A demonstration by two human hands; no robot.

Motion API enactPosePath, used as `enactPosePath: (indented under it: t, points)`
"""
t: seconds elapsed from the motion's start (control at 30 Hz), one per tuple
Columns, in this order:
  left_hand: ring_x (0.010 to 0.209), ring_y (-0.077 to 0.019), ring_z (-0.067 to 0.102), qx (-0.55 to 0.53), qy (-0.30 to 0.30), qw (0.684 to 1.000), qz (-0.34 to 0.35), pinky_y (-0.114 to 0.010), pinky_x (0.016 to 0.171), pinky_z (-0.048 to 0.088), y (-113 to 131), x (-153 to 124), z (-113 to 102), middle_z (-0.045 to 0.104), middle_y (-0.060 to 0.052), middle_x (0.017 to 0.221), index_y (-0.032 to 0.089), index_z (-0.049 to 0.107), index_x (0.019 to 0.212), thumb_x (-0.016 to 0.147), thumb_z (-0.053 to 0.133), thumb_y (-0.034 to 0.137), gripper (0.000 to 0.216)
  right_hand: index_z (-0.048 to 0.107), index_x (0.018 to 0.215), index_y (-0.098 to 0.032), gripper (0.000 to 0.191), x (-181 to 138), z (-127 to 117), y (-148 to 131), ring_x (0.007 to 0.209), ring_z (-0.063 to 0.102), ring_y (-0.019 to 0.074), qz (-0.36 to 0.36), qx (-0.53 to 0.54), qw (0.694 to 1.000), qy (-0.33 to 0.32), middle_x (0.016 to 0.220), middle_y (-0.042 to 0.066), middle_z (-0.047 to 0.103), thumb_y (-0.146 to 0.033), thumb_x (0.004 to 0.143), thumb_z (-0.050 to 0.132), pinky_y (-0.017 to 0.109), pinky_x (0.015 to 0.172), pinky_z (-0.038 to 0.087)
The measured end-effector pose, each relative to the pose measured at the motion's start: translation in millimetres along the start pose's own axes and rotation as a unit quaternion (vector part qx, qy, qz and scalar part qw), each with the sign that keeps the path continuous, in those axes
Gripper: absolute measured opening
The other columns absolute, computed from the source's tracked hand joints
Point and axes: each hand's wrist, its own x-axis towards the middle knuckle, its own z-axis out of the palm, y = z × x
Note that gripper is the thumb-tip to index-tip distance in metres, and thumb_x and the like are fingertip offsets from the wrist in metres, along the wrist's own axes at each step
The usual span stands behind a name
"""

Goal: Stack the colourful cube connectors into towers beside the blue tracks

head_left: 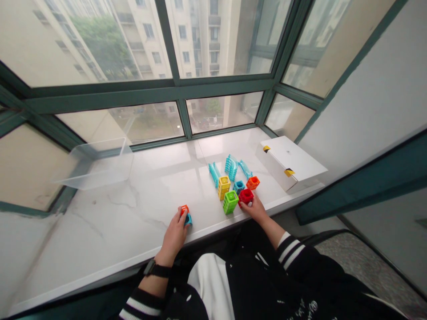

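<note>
My left hand [178,224] is closed around a small orange and blue block piece [188,219] near the front edge of the white sill. My right hand [255,209] has its fingers wrapped round a red block [246,196]. Left of that block stands a green block tower [230,203], with a yellow one [223,188] behind it. A blue block [239,186] sits between the yellow and red ones. Behind my right hand is an orange block [252,182]. Light-blue toothed track pieces lie farther back: one curved [231,167], two slanted [214,174] [246,169].
A clear plastic tub [100,171] rests at the left, by the window. At the right is a white box [292,160] with yellow-black tape tabs, against the wall side. The marble-patterned sill [130,222] ends at a front edge close to my body.
</note>
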Motion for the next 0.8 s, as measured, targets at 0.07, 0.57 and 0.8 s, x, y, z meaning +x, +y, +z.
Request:
enactPosePath:
  t: [0.07,0.57,0.8]
  points:
    - [0.156,-0.0326,0.040,-0.006,0.003,1.000,-0.002,-0.056,0.128,0.037,0.2,-0.4,0.4,0.032,-0.015,0.173,0.023,0.044,0.158,0.097,0.052,0.026,0.062,0.060,0.130,-0.022,0.058,1.2,-0.6,1.1,0.118,0.067,0.0315,0.000,0.002,1.000,0.000,0.125,0.013,0.068,-0.047,0.080,0.074,0.052,0.107,0.053]
    - [0.147,-0.0324,0.052,-0.023,0.020,0.999,-0.007,-0.053,0.124,0.044,8.9,-4.6,-26.3,0.046,-0.011,0.164,0.028,0.059,0.143,0.089,0.068,0.027,0.055,0.055,0.133,-0.021,0.058,-14.2,-47.3,-6.5,0.125,0.061,0.0325,-0.017,0.005,0.999,0.050,0.130,0.016,0.060,-0.025,0.076,0.060,0.053,0.102,0.057]
    - [0.128,-0.0310,0.059,-0.016,0.030,0.999,0.016,-0.052,0.115,0.050,21.3,-11.7,-34.0,0.055,-0.010,0.145,0.032,0.069,0.133,0.080,0.082,0.030,0.054,0.063,0.101,-0.024,0.022,-28.9,-77.9,-108.1,0.092,0.065,0.0254,-0.165,-0.009,0.969,0.186,0.095,0.006,0.064,-0.012,0.084,0.054,0.046,0.091,0.057]
